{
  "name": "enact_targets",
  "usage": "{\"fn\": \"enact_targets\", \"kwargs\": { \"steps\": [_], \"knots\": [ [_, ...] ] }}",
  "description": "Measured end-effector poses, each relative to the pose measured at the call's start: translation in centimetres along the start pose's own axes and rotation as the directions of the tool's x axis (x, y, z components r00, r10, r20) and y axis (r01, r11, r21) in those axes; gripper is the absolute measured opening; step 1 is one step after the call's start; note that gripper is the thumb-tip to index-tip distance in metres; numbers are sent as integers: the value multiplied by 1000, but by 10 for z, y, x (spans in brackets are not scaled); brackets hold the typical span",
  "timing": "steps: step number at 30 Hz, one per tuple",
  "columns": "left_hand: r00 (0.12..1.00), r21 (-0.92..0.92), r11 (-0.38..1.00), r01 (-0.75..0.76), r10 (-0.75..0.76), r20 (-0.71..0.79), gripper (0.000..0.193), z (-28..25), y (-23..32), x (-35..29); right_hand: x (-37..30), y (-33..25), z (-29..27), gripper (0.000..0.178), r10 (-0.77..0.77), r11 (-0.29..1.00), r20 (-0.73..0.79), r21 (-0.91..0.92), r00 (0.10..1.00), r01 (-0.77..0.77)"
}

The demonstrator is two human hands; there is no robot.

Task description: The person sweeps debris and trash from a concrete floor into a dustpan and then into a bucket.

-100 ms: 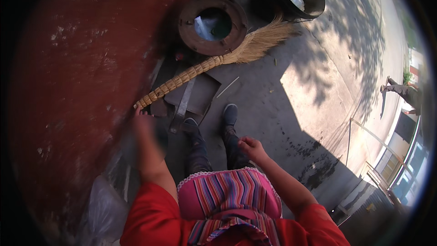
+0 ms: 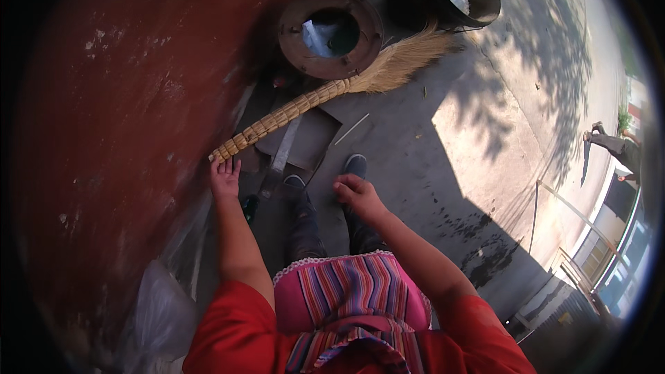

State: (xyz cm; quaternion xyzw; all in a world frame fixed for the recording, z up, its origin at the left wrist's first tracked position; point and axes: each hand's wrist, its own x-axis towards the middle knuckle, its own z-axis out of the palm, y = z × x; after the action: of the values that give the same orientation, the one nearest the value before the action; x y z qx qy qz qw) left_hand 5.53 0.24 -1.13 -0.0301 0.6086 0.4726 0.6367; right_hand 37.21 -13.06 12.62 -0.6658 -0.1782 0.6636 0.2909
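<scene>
A long straw broom (image 2: 305, 102) leans diagonally, with its jointed, bound handle toward me on the left and its bristles fanning out at the upper right. My left hand (image 2: 225, 179) is at the handle's near end, fingers stretched up and spread, touching or almost touching it; they are not wrapped round it. In front of my apron, over my leg, is my right hand (image 2: 357, 192). Its fingers are curled together and nothing sticks out of them. A metal dustpan (image 2: 308, 142) with a flat handle lies below the broom, near my feet.
A round drum (image 2: 294, 55) with an open top stands beyond the broom, next to a black bucket (image 2: 485, 0) holding clear plastic. A red wall (image 2: 125, 131) runs along the left, with a plastic bag (image 2: 163, 308) at its foot. Another person (image 2: 616, 149) is at far right.
My right hand has moved up and left, toward the middle. My left hand, blurred before, now shows clearly by the broom handle. The broom remains in place.
</scene>
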Motion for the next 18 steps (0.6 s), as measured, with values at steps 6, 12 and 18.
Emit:
{"fn": "enact_targets", "kwargs": {
  "steps": [6,12,18],
  "knots": [
    [881,249,846,-472,462,104,36,24,58,-130,23,-65,109,41,53,871,57,485,997,-74],
    [864,379,788,-486,366,347,38,60,12,-292,-46,-99,89,34,294,538,122,798,948,-270],
    [841,617,759,-206,-186,509,104,43,-25,-308,-112,-62,23,25,181,610,54,777,982,-155]
  ]
}}
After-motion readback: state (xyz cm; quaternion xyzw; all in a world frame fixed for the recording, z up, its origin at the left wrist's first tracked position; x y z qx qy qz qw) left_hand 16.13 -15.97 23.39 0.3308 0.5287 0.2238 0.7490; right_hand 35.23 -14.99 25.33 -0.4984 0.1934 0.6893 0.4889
